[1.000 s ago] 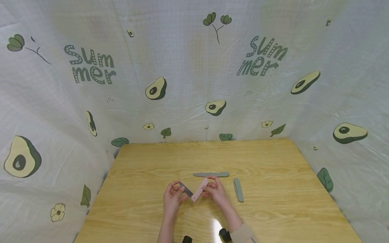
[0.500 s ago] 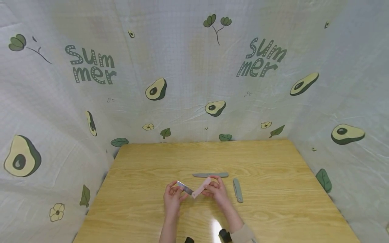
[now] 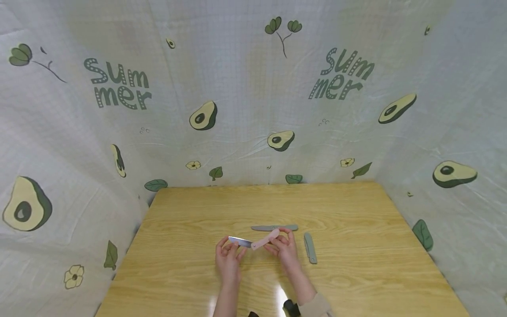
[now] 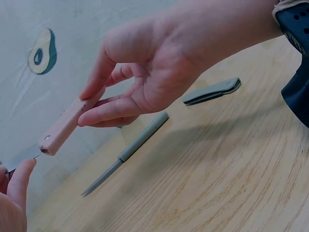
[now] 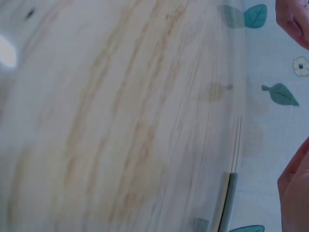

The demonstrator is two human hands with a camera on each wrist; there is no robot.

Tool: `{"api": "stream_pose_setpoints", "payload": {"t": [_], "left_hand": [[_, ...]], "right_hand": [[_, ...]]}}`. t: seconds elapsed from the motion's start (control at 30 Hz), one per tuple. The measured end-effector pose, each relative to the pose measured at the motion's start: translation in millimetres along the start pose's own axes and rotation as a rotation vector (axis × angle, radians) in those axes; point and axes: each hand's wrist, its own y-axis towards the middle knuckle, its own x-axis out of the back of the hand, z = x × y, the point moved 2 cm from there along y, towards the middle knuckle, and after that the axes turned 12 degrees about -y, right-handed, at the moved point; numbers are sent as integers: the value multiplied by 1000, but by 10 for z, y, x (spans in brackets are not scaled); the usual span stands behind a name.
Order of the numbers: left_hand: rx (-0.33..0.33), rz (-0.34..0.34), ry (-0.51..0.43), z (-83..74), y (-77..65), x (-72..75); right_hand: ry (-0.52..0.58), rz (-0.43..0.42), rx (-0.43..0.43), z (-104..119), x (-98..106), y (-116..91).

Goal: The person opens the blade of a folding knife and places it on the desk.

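A pink-handled folding knife (image 3: 264,241) is held up above the table between both hands, its blade swung far out so that blade and handle form a wide angle. My left hand (image 3: 228,260) pinches the shiny blade (image 3: 242,242) between thumb and fingers. The far end of the pink handle is gripped by my right hand (image 3: 287,252). In the left wrist view, a pivot screw shows on the pink handle (image 4: 63,126) near the blade, and the right hand's thumb and fingers pinch its other end. Both hands appear only in part at the right wrist view's right edge.
Behind the hands lies an unfolded grey-green knife (image 3: 285,227), blade pointing left. A folded grey-green knife (image 3: 310,248) lies right of the right hand. The wooden table (image 3: 178,273) meets a white curtain (image 3: 237,88) printed with avocados at its back and sides.
The knife's blade and handle have swung from a V shape to a much wider angle. The pivot has risen away from the person, and the right hand has shifted slightly right.
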Motion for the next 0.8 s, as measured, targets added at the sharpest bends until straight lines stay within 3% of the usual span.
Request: {"api": "stream_pose_setpoints", "payload": {"t": [0.33,0.8], "left_hand": [[-14,-62,-45,24,-38,-47],[-62,-76,-98,82,-89,-101]], "right_hand": [[71,-63,-3,20,-55,-31],[128,-146,-2,-20,-125,-87]]}}
